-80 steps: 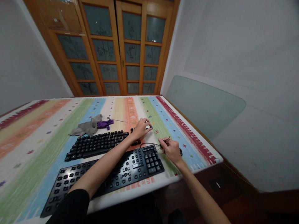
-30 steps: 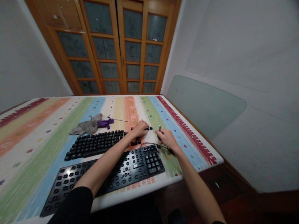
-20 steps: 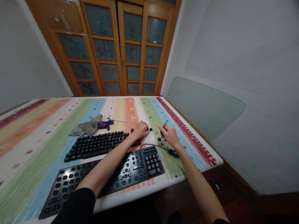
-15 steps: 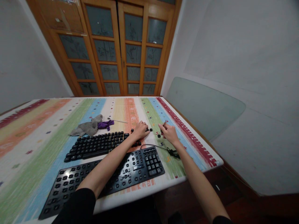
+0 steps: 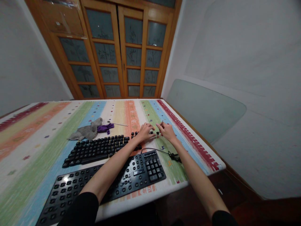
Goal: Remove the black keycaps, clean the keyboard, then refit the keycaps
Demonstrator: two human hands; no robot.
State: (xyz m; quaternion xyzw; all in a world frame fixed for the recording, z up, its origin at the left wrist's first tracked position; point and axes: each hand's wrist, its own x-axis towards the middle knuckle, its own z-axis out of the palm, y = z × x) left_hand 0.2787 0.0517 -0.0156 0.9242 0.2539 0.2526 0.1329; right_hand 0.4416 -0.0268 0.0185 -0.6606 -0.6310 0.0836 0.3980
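My left hand [image 5: 145, 132] hovers low over the tablecloth with fingers bent and a gap between thumb and index finger. Just past its fingertips lies a small black keycap [image 5: 157, 133], and another keycap [image 5: 151, 132] is by the thumb. Close on the other side, my right hand [image 5: 166, 130] is closed, its fingers pinched around a small brownish thing too indistinct to name. Beneath my left forearm is a black keyboard [image 5: 138, 166] whose main section is stripped of its caps, while its number pad still has keys. Behind it, removed keycaps [image 5: 94, 150] stand in rows.
A grey fluffy cloth or toy [image 5: 87, 131] and a purple cloth [image 5: 105, 128] lie left of my hands. A thin metal rod [image 5: 119, 124] rests beyond them. The keyboard's bundled cable [image 5: 174, 155] lies near my right forearm, and the table's right edge runs beyond it.
My left hand has shifted slightly right and its thumb and index finger have parted. My right hand has moved slightly left, so the hands are closer together around the loose keycaps.
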